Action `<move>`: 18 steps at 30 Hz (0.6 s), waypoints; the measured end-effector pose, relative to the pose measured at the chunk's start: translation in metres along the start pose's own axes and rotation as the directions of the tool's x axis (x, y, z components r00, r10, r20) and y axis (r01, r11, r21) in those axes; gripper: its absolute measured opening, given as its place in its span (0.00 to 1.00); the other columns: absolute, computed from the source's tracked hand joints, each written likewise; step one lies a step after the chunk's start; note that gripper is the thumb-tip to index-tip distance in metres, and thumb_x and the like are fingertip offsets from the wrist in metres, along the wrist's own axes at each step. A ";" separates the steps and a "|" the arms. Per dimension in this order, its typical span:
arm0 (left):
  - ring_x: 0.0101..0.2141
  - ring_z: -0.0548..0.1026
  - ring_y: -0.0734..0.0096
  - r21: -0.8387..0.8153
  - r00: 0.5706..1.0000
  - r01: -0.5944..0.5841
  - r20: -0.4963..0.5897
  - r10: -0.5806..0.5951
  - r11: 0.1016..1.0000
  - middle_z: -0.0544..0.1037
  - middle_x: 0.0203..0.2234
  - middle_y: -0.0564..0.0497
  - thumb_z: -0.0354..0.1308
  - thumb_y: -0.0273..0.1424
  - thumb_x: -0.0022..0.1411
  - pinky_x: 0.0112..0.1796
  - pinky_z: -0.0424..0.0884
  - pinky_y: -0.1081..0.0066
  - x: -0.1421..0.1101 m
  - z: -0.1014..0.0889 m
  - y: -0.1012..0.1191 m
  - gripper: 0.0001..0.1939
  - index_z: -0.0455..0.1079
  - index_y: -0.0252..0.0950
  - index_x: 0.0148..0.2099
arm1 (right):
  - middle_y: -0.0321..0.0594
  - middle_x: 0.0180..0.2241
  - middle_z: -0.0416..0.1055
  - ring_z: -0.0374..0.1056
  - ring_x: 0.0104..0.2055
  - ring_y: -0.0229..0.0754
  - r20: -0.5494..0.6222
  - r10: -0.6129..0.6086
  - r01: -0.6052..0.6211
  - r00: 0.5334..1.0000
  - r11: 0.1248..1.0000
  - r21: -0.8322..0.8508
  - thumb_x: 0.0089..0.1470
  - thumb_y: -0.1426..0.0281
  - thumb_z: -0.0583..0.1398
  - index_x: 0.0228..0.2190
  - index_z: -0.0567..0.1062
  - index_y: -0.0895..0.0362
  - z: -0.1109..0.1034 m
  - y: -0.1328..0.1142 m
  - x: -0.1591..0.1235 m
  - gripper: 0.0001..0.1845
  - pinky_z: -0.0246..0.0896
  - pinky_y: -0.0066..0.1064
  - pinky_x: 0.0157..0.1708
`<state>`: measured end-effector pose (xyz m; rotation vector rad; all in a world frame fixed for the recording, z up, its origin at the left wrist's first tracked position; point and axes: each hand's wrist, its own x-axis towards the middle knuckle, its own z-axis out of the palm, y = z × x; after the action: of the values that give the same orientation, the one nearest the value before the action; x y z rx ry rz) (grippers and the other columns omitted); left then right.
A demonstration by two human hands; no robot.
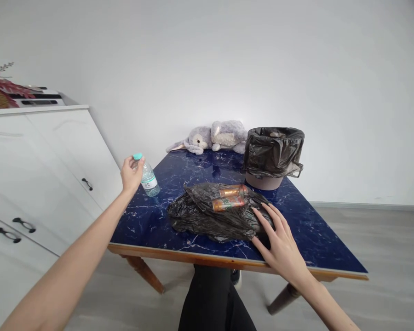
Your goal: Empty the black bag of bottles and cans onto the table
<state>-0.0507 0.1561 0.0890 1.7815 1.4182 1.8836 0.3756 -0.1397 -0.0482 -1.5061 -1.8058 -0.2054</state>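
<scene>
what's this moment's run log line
left hand: holding clear plastic bottle near teal cap | right hand: open on black plastic bag | round black-lined bin: beyond bag

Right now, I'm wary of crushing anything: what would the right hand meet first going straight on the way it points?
The crumpled black plastic bag, which the right hand seems to touch; farther along, probably the orange-gold cylindrical cans, though depth is unclear.

Bottle left of bag on table, bin behind (plush toy farthest back).
</scene>
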 end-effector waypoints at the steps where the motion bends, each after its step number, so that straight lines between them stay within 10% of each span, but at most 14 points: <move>1: 0.56 0.79 0.61 -0.005 1.000 0.015 0.015 -0.015 1.000 0.80 0.54 0.39 0.67 0.34 0.65 0.62 0.71 0.58 -0.001 0.000 -0.003 0.18 0.70 0.34 0.53 | 0.46 0.76 0.47 0.42 0.78 0.64 -0.003 0.009 -0.009 1.000 1.000 0.011 0.71 0.58 0.58 0.75 0.52 0.42 -0.001 0.000 0.000 0.37 0.52 0.66 0.72; 9: 0.63 0.72 0.51 0.064 0.986 0.109 0.116 -0.116 0.992 0.74 0.58 0.37 0.75 0.33 0.55 0.65 0.67 0.49 -0.016 -0.017 -0.007 0.36 0.62 0.36 0.60 | 0.43 0.77 0.45 0.42 0.79 0.62 -0.013 0.178 -0.168 0.984 0.948 0.272 0.69 0.53 0.59 0.75 0.51 0.42 -0.007 0.007 0.001 0.41 0.47 0.64 0.74; 13: 0.62 0.67 0.48 0.297 0.968 -0.181 -0.115 0.223 0.938 0.67 0.59 0.37 0.69 0.37 0.63 0.66 0.63 0.46 -0.056 -0.024 0.025 0.28 0.62 0.34 0.59 | 0.45 0.76 0.49 0.47 0.78 0.58 0.004 0.249 -0.235 0.969 0.909 0.343 0.69 0.51 0.59 0.75 0.53 0.45 -0.006 0.014 0.001 0.41 0.46 0.59 0.75; 16: 0.46 0.78 0.59 0.246 0.940 -0.319 0.202 0.273 0.915 0.77 0.44 0.45 0.57 0.39 0.74 0.52 0.76 0.57 -0.101 -0.020 0.058 0.13 0.70 0.36 0.51 | 0.47 0.75 0.54 0.50 0.77 0.56 -0.023 0.306 -0.277 0.952 0.888 0.366 0.70 0.51 0.57 0.73 0.56 0.47 -0.003 0.020 0.001 0.38 0.46 0.57 0.76; 18: 0.45 0.80 0.60 0.128 0.737 -0.342 0.651 0.181 0.931 0.81 0.43 0.46 0.50 0.41 0.78 0.50 0.76 0.61 -0.128 -0.013 0.079 0.15 0.73 0.39 0.52 | 0.48 0.73 0.57 0.52 0.76 0.56 -0.030 0.344 -0.308 0.939 0.873 0.379 0.70 0.50 0.57 0.73 0.58 0.49 -0.001 0.022 0.001 0.37 0.47 0.56 0.75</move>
<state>0.0079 0.0194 0.0614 2.5239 1.1997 1.0194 0.3957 -0.1330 -0.0538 -1.4680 -1.3890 0.2171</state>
